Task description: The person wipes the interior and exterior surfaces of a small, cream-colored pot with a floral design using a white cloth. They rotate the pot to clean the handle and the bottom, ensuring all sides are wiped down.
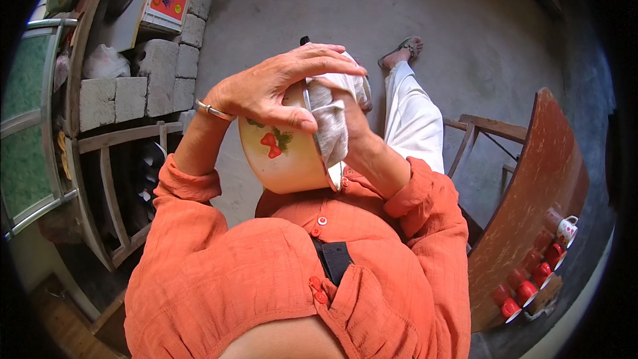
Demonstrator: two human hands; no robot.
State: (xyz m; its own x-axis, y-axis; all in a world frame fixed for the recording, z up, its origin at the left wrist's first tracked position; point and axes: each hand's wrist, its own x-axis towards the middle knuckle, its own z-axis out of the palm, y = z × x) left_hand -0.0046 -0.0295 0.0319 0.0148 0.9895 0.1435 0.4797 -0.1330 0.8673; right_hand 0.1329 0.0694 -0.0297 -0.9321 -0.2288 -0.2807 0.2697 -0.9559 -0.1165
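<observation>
My left hand [279, 86] grips the rim of a cream enamel bowl [279, 156] with a red flower pattern, held tilted in front of my chest. A metal bangle sits on that wrist. My right hand [352, 116] presses a white-grey cloth [331, 119] into the bowl's open side; the fingers are mostly hidden behind the cloth and rim. Both orange sleeves rise from the lower edge.
A reddish wooden table [531, 179] stands to the right, with several red and white cups [531, 286] along its near edge. Grey blocks [133, 86] and a wooden rack [113, 179] are on the left. My white-trousered leg and sandalled foot [402, 50] reach over the concrete floor.
</observation>
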